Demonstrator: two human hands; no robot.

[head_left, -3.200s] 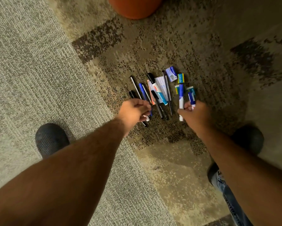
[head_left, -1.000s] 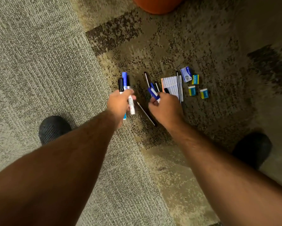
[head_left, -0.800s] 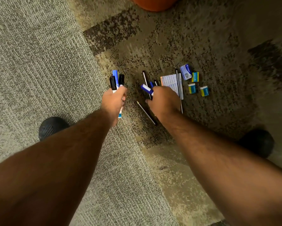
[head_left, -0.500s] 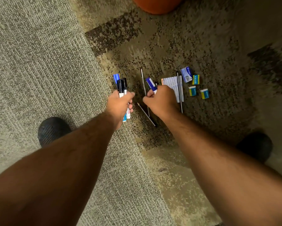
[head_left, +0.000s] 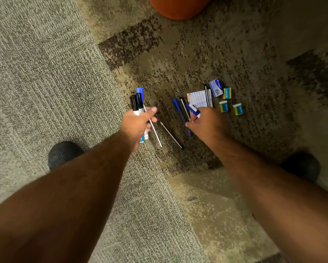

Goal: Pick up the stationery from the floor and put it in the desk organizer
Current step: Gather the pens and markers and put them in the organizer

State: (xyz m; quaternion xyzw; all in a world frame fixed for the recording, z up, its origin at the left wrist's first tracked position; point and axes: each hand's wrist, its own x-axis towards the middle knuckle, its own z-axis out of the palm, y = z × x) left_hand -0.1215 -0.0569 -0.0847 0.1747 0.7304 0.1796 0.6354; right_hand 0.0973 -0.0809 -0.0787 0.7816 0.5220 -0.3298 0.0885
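My left hand (head_left: pixel 136 123) grips a bundle of markers (head_left: pixel 137 103) with black and blue caps, plus a thin silver pen (head_left: pixel 155 132) slanting down from its fingers. My right hand (head_left: pixel 206 123) holds a blue-capped white marker (head_left: pixel 193 110) and reaches down over a blue pen (head_left: pixel 179 112) and a thin black pen (head_left: pixel 184 109) on the carpet. A pencil (head_left: pixel 171 135) lies between my hands. Further right lie a small notepad (head_left: pixel 198 98), a black pen (head_left: pixel 206 93), a blue box (head_left: pixel 216 87) and three yellow-and-teal erasers (head_left: pixel 227 93). No desk organizer is in view.
An orange round object (head_left: pixel 178 6) stands at the top edge. My black shoes (head_left: pixel 63 153) (head_left: pixel 300 166) sit on the patterned carpet left and right below my arms. Lighter grey carpet covers the left side.
The thin silver pen has passed from my right hand into my left hand's bundle. My right hand has moved back right over the pens on the floor, still holding the blue-capped marker.
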